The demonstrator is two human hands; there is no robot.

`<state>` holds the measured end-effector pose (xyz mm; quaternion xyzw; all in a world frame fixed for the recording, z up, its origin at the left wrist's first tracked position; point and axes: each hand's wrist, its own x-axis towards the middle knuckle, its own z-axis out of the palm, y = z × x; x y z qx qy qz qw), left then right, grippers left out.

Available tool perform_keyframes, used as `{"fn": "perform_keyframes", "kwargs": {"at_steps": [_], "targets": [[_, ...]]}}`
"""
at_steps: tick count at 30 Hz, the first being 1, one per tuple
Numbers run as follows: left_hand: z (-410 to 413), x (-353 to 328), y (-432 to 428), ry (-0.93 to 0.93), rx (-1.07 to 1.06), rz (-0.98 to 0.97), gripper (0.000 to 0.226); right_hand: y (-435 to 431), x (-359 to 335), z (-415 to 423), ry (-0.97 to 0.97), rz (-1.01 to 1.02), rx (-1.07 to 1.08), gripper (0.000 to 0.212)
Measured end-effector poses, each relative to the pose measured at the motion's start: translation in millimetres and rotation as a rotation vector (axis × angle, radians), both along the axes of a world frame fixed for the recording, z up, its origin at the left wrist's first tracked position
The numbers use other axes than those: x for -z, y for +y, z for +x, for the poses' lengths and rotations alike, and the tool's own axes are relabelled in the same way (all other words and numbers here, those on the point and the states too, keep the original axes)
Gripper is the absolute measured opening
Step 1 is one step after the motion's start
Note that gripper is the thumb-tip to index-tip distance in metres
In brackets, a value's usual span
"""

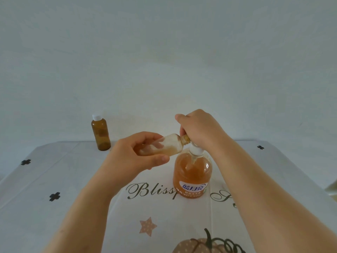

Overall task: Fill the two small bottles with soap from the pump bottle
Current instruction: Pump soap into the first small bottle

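An orange pump bottle (192,177) of soap stands on the table in front of me. My right hand (199,128) is curled over its pump head, which is hidden under the hand. My left hand (134,152) grips a small uncapped amber bottle (164,145), tilted on its side with its open neck at the pump's spout. A second small amber bottle (100,133) with a white cap stands upright at the table's far left edge.
The table (54,179) wears a white cloth printed with script letters, black crosses, a star and a pumpkin. A plain pale wall rises right behind the table. A pale object (332,189) shows at the right frame edge.
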<state>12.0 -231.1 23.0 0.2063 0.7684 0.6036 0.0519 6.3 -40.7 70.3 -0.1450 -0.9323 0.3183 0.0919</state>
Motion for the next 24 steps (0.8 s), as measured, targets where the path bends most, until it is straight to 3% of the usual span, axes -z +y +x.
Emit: {"fn": "perform_keyframes", "kwargs": {"at_steps": [12,19,24], "targets": [[3,-2,0,0.022,0.004,-0.018,0.041,-2,-2,5,0.032,-0.01,0.007,0.047],[10,-8,2,0.043,-0.013,0.072,0.043,-3,-19,6,0.053,0.063,0.007,0.042],[11,-10,1,0.051,-0.024,0.058,0.04,-5,-18,6,-0.011,0.073,0.003,0.046]]}}
